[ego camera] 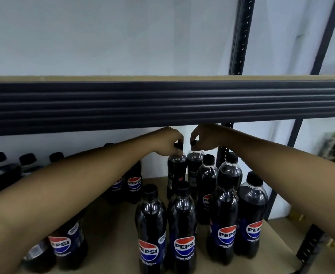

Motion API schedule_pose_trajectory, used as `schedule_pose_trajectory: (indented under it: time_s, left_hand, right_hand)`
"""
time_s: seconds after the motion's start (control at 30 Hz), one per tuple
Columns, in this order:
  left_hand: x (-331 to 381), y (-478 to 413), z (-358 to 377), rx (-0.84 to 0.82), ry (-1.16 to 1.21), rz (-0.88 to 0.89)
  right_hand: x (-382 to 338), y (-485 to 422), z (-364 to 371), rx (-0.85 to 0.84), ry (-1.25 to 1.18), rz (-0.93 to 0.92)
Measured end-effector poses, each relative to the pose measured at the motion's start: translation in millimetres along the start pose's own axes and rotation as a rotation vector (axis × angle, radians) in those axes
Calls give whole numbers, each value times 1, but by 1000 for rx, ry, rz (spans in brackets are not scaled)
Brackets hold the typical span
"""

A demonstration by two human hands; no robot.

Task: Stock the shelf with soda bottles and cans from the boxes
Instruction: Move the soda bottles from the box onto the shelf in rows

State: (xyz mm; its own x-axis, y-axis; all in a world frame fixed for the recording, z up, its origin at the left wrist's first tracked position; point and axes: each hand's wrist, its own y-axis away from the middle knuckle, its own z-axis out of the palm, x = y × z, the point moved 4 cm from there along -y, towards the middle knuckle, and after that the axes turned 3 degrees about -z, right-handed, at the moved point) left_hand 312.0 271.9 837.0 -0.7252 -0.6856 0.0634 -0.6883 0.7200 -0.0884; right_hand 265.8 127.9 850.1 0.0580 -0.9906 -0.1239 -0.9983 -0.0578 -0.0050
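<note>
Left hand (167,144) pinches the cap of left bottle (176,171); right hand (207,138) pinches the cap of right bottle (193,167). We likely grip by the caps because the front row (181,224) blocks the bodies and the beam (162,103) sits low. Both bottles are upright, side by side, at the back of the shelf (113,224). We can't tell if their bases are down.

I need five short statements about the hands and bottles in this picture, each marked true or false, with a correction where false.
1. The left hand grips a back bottle by its cap. True.
2. The right hand holds a can. False: it grips a second bottle by its cap.
3. Both gripped bottles lie flat. False: they are upright.
4. The front bottles carry Pepsi labels. True.
5. The bottle caps are white. False: they are black.
</note>
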Motion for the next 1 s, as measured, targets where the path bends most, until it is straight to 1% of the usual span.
schedule_pose_trajectory:
  time_s: [0.2,0.4,0.57,0.67,0.73,0.8,0.87,1.0]
  left_hand:
    - [-20,48,-7,-30,4,4]
    - [-32,83,-15,-70,57,16]
    - [-37,96,-17,-120,122,16]
    - [-38,98,-16,-140,146,0]
    - [-37,101,-15,-150,175,-28]
    - [-38,101,-15,-137,163,-28]
    - [-38,101,-15,-123,132,-23]
    - [-36,104,-13,-117,178,-26]
  right_hand:
    - [-39,3,6,14,85,-202]
    - [-59,18,10,-67,-9,-328]
    - [-65,28,13,-147,-100,-341]
    - [-67,31,13,-151,-183,-297]
    - [-69,31,14,-99,-75,-276]
    - [-72,30,15,-34,22,-310]
    - [-72,32,16,-30,-24,-334]
    - [-69,37,15,-90,-118,-311]
